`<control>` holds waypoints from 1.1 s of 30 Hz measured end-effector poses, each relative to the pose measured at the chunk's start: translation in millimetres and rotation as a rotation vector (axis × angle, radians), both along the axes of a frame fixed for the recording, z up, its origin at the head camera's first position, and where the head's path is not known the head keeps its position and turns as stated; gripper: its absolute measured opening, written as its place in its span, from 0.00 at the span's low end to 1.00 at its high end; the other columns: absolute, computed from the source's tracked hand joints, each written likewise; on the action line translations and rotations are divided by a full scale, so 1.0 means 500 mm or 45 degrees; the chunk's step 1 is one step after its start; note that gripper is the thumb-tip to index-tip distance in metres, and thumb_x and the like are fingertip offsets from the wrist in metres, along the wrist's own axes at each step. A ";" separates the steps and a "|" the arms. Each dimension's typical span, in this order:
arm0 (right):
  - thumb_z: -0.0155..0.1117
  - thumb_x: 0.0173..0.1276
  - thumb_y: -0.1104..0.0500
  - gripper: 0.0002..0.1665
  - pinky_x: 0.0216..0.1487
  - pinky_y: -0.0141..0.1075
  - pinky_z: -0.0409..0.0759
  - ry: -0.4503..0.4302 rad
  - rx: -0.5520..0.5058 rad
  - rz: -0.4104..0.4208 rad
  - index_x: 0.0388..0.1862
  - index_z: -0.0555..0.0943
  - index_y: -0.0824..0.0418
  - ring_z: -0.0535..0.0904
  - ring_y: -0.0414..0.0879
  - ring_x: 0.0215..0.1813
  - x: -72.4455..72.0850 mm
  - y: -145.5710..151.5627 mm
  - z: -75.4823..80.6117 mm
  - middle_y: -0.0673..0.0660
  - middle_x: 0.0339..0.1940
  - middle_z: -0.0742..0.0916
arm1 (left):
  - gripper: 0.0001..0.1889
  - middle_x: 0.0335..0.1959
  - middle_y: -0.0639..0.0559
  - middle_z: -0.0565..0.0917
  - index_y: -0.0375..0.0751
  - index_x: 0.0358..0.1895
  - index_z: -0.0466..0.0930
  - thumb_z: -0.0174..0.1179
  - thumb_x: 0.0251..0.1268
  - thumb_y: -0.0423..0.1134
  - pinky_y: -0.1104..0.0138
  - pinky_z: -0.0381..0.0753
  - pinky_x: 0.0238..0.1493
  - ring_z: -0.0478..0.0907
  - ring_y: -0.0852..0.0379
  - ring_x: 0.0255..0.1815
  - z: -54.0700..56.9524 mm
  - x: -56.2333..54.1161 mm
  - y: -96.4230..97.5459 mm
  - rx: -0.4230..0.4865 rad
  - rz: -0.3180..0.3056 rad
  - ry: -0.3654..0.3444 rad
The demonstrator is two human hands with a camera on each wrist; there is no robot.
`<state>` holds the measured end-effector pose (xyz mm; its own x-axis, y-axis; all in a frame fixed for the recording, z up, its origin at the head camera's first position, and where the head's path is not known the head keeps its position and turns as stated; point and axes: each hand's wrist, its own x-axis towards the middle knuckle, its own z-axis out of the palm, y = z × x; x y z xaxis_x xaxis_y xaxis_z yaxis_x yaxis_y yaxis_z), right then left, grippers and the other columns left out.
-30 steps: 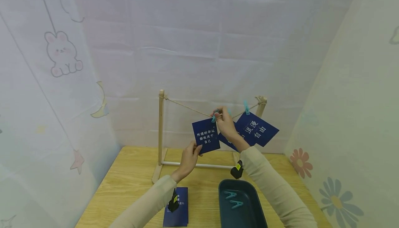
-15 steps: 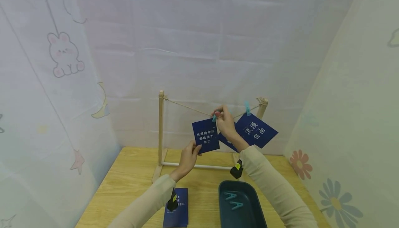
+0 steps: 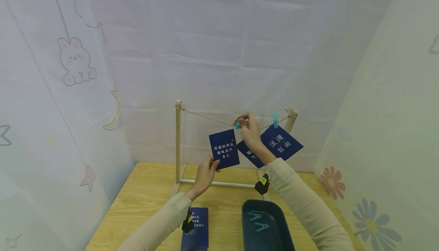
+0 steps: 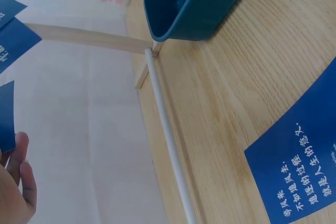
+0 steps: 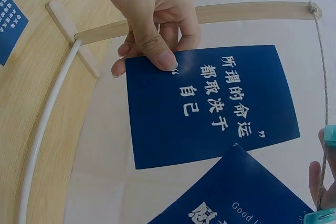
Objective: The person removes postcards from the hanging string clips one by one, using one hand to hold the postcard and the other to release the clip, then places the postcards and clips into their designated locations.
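Observation:
My left hand (image 3: 204, 174) pinches a dark blue card (image 3: 224, 151) with white writing by its lower edge, thumb in front. In the right wrist view the card's far edge stands apart from the rope (image 5: 322, 61). Up at the rope, my right hand (image 3: 251, 132) pinches a teal clothespin (image 3: 237, 125), just above the card's upper right corner. To its right, another blue card (image 3: 284, 145) hangs tilted from a clothespin (image 3: 275, 119). A further card (image 3: 249, 154) hangs partly behind my right hand and wrist.
The wooden frame's left post (image 3: 178, 140) and white crossbar (image 3: 223, 183) stand at the back of the table (image 3: 147, 190). A dark teal tray (image 3: 245, 224) holds two clothespins (image 3: 261, 227). Left of it lies a blue card stack (image 3: 200, 232), partly covered by my left sleeve.
The card in my left hand has come slightly left and away from the clothespin, which overlapped its corner before. My right hand has risen a little with the clothespin.

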<state>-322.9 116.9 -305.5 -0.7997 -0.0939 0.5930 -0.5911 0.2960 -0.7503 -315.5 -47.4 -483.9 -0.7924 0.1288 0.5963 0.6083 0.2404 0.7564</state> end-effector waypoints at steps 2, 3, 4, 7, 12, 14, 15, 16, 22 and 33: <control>0.42 0.79 0.70 0.10 0.57 0.55 0.75 0.017 0.004 0.004 0.48 0.67 0.80 0.80 0.70 0.50 0.019 -0.006 0.018 0.77 0.44 0.80 | 0.04 0.31 0.41 0.85 0.33 0.44 0.75 0.53 0.75 0.31 0.69 0.78 0.28 0.84 0.42 0.28 -0.002 0.001 -0.003 0.005 -0.003 0.000; 0.43 0.78 0.71 0.10 0.57 0.56 0.75 0.029 0.010 0.007 0.48 0.67 0.81 0.80 0.70 0.49 0.028 -0.009 0.025 0.78 0.43 0.80 | 0.04 0.30 0.41 0.85 0.33 0.44 0.75 0.53 0.75 0.31 0.69 0.78 0.28 0.84 0.42 0.28 -0.004 0.001 -0.005 0.003 0.000 0.006; 0.43 0.78 0.71 0.09 0.57 0.56 0.75 0.048 0.015 0.008 0.47 0.68 0.81 0.80 0.70 0.49 0.034 -0.009 0.030 0.78 0.43 0.80 | 0.04 0.30 0.41 0.85 0.32 0.44 0.75 0.53 0.75 0.31 0.69 0.78 0.28 0.84 0.43 0.28 -0.005 0.003 -0.006 0.005 0.001 0.011; 0.44 0.78 0.73 0.08 0.55 0.57 0.76 0.093 0.028 0.013 0.47 0.68 0.81 0.80 0.71 0.48 0.038 -0.008 0.032 0.79 0.43 0.80 | 0.04 0.30 0.40 0.84 0.31 0.43 0.75 0.53 0.75 0.30 0.69 0.78 0.27 0.83 0.41 0.27 -0.013 0.005 -0.010 0.008 0.007 0.031; 0.44 0.77 0.75 0.07 0.55 0.57 0.76 0.132 0.012 0.046 0.47 0.68 0.81 0.79 0.72 0.48 0.038 -0.006 0.034 0.77 0.42 0.80 | 0.04 0.29 0.41 0.84 0.31 0.43 0.75 0.53 0.75 0.30 0.68 0.78 0.26 0.83 0.41 0.27 -0.028 0.013 -0.019 -0.005 0.023 -0.003; 0.43 0.76 0.75 0.07 0.55 0.57 0.75 0.153 0.009 0.060 0.47 0.68 0.81 0.79 0.72 0.47 0.039 -0.005 0.035 0.77 0.42 0.80 | 0.04 0.29 0.41 0.84 0.31 0.43 0.75 0.53 0.75 0.30 0.69 0.78 0.26 0.83 0.42 0.27 -0.034 0.017 -0.023 -0.019 0.025 -0.031; 0.43 0.76 0.76 0.07 0.55 0.58 0.75 0.167 0.009 0.066 0.47 0.68 0.81 0.78 0.72 0.47 0.039 -0.005 0.035 0.78 0.42 0.80 | 0.04 0.29 0.41 0.83 0.31 0.43 0.75 0.53 0.75 0.29 0.68 0.78 0.26 0.83 0.43 0.27 -0.038 0.018 -0.025 -0.024 0.018 -0.040; 0.44 0.76 0.76 0.06 0.55 0.58 0.74 0.182 0.011 0.068 0.47 0.68 0.81 0.78 0.73 0.47 0.039 -0.005 0.036 0.79 0.42 0.80 | 0.04 0.29 0.42 0.83 0.31 0.43 0.74 0.53 0.75 0.29 0.68 0.78 0.26 0.83 0.44 0.27 -0.041 0.020 -0.027 -0.028 0.013 -0.055; 0.44 0.75 0.77 0.06 0.52 0.56 0.73 0.230 0.016 0.055 0.45 0.68 0.81 0.77 0.73 0.46 0.053 -0.009 0.039 0.79 0.41 0.81 | 0.05 0.29 0.41 0.83 0.30 0.42 0.74 0.52 0.76 0.30 0.69 0.77 0.26 0.82 0.45 0.27 -0.058 0.036 -0.037 -0.040 -0.031 -0.076; 0.47 0.73 0.78 0.05 0.35 0.31 0.70 0.378 0.104 0.070 0.44 0.69 0.82 0.78 0.67 0.38 0.076 -0.001 0.015 0.75 0.38 0.82 | 0.05 0.28 0.40 0.82 0.31 0.41 0.74 0.52 0.76 0.31 0.68 0.78 0.27 0.82 0.48 0.27 -0.081 0.042 -0.050 -0.069 -0.020 -0.091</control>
<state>-284.7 116.2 -297.9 -0.5853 -0.1890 0.7885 -0.7975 0.3098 -0.5177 -294.5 -72.2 -524.6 -0.8301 0.1722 0.5304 0.5576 0.2729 0.7840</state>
